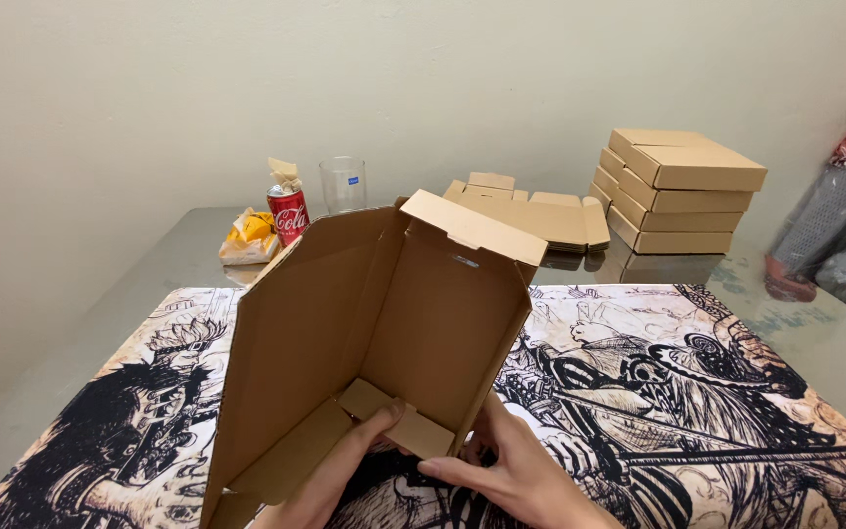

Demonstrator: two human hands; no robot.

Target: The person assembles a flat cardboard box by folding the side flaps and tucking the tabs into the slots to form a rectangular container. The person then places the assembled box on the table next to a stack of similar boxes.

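At the 6 o'clock edge of the view, the right hand (516, 475) grips the lower right corner of a half-folded brown corrugated cardboard box (384, 333), fingers wrapped behind the upright panel and thumb pressing a small inner flap. Just to its left, at about 7 o'clock, the left hand (350, 460) reaches in from below, its fingertips (391, 411) pinching the same small flap from the other side. Both hands are closed on the cardboard and sit close together, nearly touching. The box stands tilted upright on a black-and-white illustrated mat (697, 392) that covers the near part of the grey counter (178, 245), with one long side wall leaning out toward 8 o'clock and a top flap bent forward at 12 o'clock.

Behind the box, at 12 to 1 o'clock, lies a low pile of flat unfolded cardboard blanks (540, 211). At 2 o'clock stands a stack of finished closed cardboard boxes (678, 191). At 11 o'clock a red drink can (289, 216) stands beside a clear drinking glass (343, 184), with a crumpled yellow and white wrapper (250, 235) just left of the can. A pale wall (149, 88) rises behind the counter.
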